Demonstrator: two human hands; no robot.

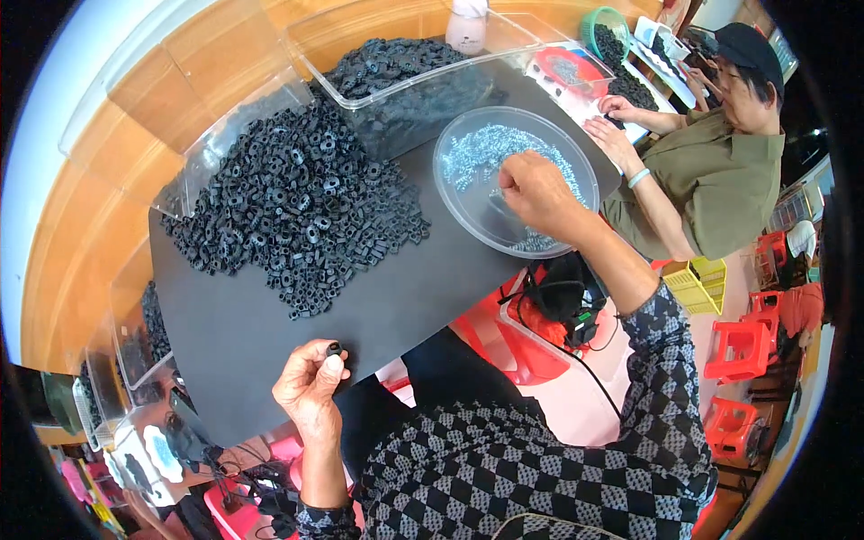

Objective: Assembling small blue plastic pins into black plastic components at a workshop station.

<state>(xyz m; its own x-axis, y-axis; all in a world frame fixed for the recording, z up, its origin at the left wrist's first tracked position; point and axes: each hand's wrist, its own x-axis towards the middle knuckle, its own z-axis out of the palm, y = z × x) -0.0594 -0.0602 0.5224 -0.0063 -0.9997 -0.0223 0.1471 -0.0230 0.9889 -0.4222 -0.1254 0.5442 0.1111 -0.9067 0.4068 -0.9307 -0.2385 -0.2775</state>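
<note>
My left hand (310,382) pinches a small black plastic part (334,348) between thumb and fingers at the near edge of the dark mat (270,333). My right hand (533,191) reaches into a clear round bowl (468,211) of small silver screws (481,148), fingers pinched together over them; whether a screw is between them I cannot tell. A large heap of black plastic parts (292,202) lies on the mat to the left of the bowl.
A clear bin (405,76) with more black parts stands behind the heap. Another person (720,171) sits at the right, hands on a tray by a red lid (562,67) and a green basket (603,27). Red stools (738,346) stand below.
</note>
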